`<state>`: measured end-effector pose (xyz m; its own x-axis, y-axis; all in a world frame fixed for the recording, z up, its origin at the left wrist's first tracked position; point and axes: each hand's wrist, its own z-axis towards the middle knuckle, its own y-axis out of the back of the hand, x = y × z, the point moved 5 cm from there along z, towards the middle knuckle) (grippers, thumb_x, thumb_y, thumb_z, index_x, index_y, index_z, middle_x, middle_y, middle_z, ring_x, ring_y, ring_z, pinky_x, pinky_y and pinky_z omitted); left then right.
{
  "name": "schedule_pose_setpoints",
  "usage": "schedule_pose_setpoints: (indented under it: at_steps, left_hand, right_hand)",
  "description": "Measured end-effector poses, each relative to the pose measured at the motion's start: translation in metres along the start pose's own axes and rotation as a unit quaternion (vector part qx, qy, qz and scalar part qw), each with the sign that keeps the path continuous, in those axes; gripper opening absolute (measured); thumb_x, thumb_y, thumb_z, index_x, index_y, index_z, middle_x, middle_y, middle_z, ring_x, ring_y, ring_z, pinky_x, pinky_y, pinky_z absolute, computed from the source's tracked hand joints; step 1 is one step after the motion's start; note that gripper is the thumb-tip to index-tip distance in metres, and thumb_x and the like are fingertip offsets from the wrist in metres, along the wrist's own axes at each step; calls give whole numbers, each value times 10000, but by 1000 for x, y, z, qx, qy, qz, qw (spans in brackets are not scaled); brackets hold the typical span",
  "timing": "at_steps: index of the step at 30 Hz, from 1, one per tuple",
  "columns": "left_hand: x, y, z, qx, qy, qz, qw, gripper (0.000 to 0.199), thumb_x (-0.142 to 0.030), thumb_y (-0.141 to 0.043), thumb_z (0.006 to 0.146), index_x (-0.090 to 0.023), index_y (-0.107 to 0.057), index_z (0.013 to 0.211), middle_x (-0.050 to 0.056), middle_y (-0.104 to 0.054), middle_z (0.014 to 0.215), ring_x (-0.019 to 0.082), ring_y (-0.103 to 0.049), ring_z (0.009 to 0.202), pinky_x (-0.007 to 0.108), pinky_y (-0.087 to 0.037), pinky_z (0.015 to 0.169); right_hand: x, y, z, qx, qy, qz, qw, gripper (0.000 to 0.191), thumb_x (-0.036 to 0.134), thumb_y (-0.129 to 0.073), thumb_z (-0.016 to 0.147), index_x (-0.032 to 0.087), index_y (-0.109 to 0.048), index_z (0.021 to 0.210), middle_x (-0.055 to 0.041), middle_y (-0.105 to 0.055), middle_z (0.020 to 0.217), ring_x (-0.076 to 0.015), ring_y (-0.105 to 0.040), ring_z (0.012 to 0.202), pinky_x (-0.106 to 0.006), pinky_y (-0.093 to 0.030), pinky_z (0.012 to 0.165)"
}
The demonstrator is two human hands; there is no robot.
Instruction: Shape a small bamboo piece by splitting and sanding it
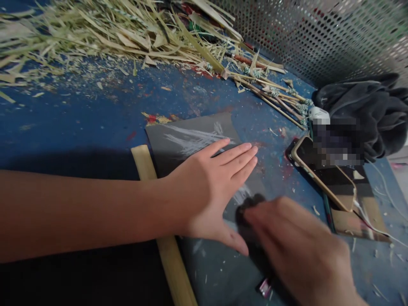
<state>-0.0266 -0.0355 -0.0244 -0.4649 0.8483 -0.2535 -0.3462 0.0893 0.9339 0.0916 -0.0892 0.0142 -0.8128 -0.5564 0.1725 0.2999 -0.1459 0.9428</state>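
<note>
A dark grey sheet (188,131) with pale scuff marks lies on the blue work surface. My left hand (213,182) rests flat across it, fingers spread and pointing right. Beneath my left forearm runs a yellowish bamboo strip (175,267). To the right, my right hand (296,242) is blurred by motion, its fingers pressed together at the sheet's right side. They are around something dark that I cannot make out.
Pale plant shavings (127,34) are heaped at the back left. Thin bound sticks (277,93) lie near a perforated metal panel (302,38). A phone (325,174), a white cable (369,221) and black cloth (366,102) are at the right.
</note>
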Motion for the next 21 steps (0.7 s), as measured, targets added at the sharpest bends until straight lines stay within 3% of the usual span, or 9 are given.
schedule_pose_setpoints:
  at_steps: [10, 12, 14, 17, 21]
  left_hand:
    - [0, 0, -1, -7, 3, -4, 1000, 1173, -885, -426, 627, -35, -344, 1432, 182, -254, 1526, 320, -239, 1423, 448, -112, 1188]
    - [1, 1, -2, -11, 3, -3, 1000, 1190, -894, -416, 620, -33, -330, 1438, 180, -253, 1528, 322, -226, 1427, 447, -100, 1191]
    - [1, 0, -3, -2, 4, -3, 1000, 1192, -895, -406, 624, -40, -311, 1449, 174, -242, 1533, 319, -211, 1432, 444, -87, 1193]
    - [3, 1, -4, 13, 0, -6, 1000, 1173, -882, -394, 651, -39, -282, 1459, 168, -212, 1541, 299, -196, 1440, 438, -61, 1196]
    - [5, 4, -5, 2, -23, -26, 999, 1134, -862, -417, 665, -51, -311, 1451, 168, -237, 1533, 300, -239, 1426, 436, -76, 1197]
  right_hand:
    - [-10, -7, -8, 4, 1, 18, 1000, 262, 115, -424, 928, 235, -654, 886, -33, -656, 748, -150, -596, 632, -251, -453, 541]
    - [-26, 0, -9, -28, -48, -10, 998, 188, 132, -504, 909, 223, -666, 878, -31, -673, 782, -151, -612, 679, -253, -464, 604]
    - [-49, 9, -12, -88, -152, -2, 985, 83, 187, -608, 871, 223, -680, 851, -28, -681, 803, -162, -619, 715, -267, -462, 640]
    - [-74, 7, -20, -119, -307, 202, 922, 58, 299, -666, 839, 249, -695, 848, -7, -652, 732, -142, -571, 625, -255, -437, 549]
    - [-74, -18, -20, -91, -373, 548, 744, 130, 337, -702, 790, 216, -688, 744, 6, -529, 600, -99, -443, 514, -204, -379, 434]
